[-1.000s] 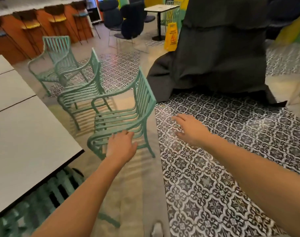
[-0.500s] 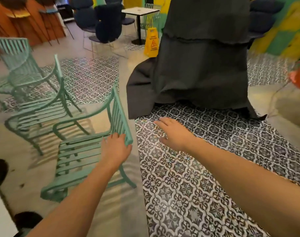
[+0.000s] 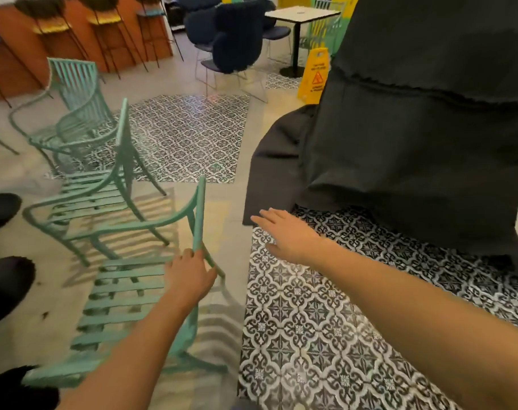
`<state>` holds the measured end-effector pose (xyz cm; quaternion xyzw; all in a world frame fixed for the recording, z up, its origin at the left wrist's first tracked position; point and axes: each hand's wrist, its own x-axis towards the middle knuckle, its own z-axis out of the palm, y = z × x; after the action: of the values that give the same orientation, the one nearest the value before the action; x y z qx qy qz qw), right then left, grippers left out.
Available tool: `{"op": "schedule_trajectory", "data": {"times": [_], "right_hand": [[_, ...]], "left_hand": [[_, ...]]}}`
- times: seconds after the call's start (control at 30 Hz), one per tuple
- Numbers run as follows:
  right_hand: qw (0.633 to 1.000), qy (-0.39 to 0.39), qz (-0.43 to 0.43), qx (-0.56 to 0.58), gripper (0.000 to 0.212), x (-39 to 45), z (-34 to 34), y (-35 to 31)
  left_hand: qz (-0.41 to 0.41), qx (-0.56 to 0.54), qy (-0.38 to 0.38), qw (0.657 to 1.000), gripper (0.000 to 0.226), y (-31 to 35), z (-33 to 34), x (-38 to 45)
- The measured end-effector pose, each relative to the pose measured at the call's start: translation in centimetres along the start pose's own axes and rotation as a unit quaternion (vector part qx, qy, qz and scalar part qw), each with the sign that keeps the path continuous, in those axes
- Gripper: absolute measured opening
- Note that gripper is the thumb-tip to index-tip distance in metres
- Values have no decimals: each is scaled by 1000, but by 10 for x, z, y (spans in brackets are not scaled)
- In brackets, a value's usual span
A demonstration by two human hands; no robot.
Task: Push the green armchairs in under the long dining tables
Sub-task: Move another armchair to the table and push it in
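Observation:
Three green slatted metal armchairs stand in a row on the left. The nearest armchair (image 3: 124, 294) is right below me, and my left hand (image 3: 189, 279) grips the lower edge of its backrest. A second armchair (image 3: 98, 199) stands just beyond it, and a third armchair (image 3: 71, 113) is farther back. My right hand (image 3: 287, 235) hovers flat, fingers spread, over the patterned floor tiles to the right of the nearest chair, touching nothing. No dining table shows in this frame.
A tall shape draped in black cloth (image 3: 414, 128) fills the right side. A yellow wet-floor sign (image 3: 315, 75) stands behind it, near dark blue chairs (image 3: 237, 39) and a small white table (image 3: 302, 14). Bar stools (image 3: 104, 28) line an orange counter. Dark round shapes (image 3: 3, 285) sit at the left edge.
The view has swung right, so the white table top has left the frame. My left hand moved from the armrest to the chair's backrest edge. The right hand stays open alongside.

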<state>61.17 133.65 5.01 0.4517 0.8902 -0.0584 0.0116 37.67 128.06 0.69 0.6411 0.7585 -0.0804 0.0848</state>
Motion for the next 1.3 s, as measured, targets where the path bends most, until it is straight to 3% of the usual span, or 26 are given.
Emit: {"op": "schedule_trajectory", "data": {"times": [0.23, 0.37, 0.6, 0.7, 0.77, 0.93, 1.07, 1.17, 1.3], "right_hand": [[994, -14, -105, 2, 70, 109, 21, 47], [988, -34, -151, -11, 69, 181, 40, 61], [965, -58, -252, -46, 67, 287, 55, 61], [951, -81, -292, -63, 70, 312, 67, 59], [943, -104, -308, -74, 72, 329, 73, 61], [917, -127, -369, -82, 68, 369, 96, 71], [902, -171, -394, -37, 62, 388, 106, 62], [902, -144, -407, -13, 60, 390, 115, 59], [900, -131, -415, 24, 53, 394, 124, 62]], "left_hand": [[-78, -84, -54, 992, 68, 19, 18, 76], [-103, -98, -39, 989, 69, 20, 31, 131], [-143, -168, -43, 974, 59, 8, 37, 203], [-181, -199, -73, 960, 43, 0, 43, 206], [-215, -215, -117, 945, 37, -9, 50, 204], [-313, -281, -225, 879, 49, -15, 68, 178], [-400, -332, -193, 832, 21, 2, 67, 150], [-472, -343, -164, 795, 30, 7, 73, 140], [-492, -313, -163, 796, 28, 12, 69, 145]]}}
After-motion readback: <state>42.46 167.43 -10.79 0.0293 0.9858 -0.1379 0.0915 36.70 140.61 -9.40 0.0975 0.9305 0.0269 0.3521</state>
